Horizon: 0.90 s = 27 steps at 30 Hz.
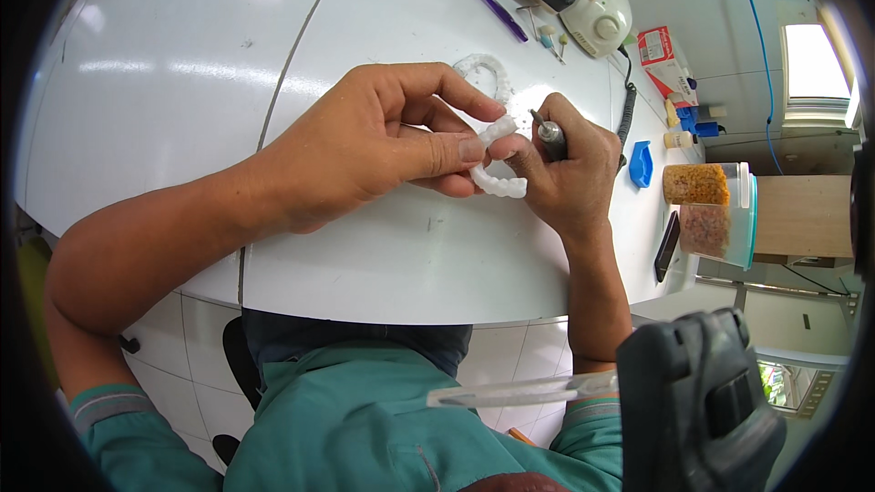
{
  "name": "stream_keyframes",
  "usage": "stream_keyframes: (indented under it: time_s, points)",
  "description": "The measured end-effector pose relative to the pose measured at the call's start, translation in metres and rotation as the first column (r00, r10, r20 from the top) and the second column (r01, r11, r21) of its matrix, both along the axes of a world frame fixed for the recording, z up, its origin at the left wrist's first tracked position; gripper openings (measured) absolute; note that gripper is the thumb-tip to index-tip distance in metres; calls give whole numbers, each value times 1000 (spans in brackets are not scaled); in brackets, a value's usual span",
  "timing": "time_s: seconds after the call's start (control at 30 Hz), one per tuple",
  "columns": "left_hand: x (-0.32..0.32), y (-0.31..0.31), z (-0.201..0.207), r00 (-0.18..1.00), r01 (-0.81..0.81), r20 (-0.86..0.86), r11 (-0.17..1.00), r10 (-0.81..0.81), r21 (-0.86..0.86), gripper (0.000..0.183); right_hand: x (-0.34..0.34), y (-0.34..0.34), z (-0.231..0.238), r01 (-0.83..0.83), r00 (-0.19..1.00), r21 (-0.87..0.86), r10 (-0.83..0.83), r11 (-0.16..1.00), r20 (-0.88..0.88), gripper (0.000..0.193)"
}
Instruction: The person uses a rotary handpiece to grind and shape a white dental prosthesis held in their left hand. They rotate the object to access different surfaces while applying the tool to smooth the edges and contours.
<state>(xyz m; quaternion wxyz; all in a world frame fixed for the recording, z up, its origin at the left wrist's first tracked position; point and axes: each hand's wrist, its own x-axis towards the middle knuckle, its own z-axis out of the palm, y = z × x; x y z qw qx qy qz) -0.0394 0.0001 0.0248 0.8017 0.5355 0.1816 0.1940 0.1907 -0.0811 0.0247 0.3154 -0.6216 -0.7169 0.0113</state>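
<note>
My left hand (392,132) pinches a white, U-shaped dental arch piece (499,184) with tooth-like bumps between thumb and fingers, above the table. My right hand (574,159) is closed round a grey metal rotary handpiece (551,138), whose thin tip points up and left. The right thumb rests at the dental arch piece, close to my left fingertips; part of the piece is hidden by the fingers. Just beyond my hands, a second, clearer arch piece (497,68) lies on the white table (383,264), with small specks around it.
A beige machine (597,23) with a ribbed hose stands at the back. Near it lie a purple pen-like tool (497,7) and several small burs (549,39). Rightward are a coiled cord (628,114), blue tray (641,164), phone (668,246), red-white box (668,64) and tubs (697,186).
</note>
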Motion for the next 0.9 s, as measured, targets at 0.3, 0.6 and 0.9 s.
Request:
stream_keyframes:
  time_s: [0.3, 0.6, 0.9]
  points:
    - [-1, -3, -1, 1000, -22, 18, 1000, 23, -17, 39, 1, -2, -5, -16, 1000, 1, 16, 1000, 22, 59]
    - [-5, -2, 7, 999, -32, -10, 999, 32, -34, 36, -5, -5, 9, -108, 993, -125, 114, 986, 42, 48]
    - [-3, -3, -3, 997, -63, 36, 996, 65, -59, 32, 2, -13, 16, -111, 992, -125, 118, 986, 44, 19]
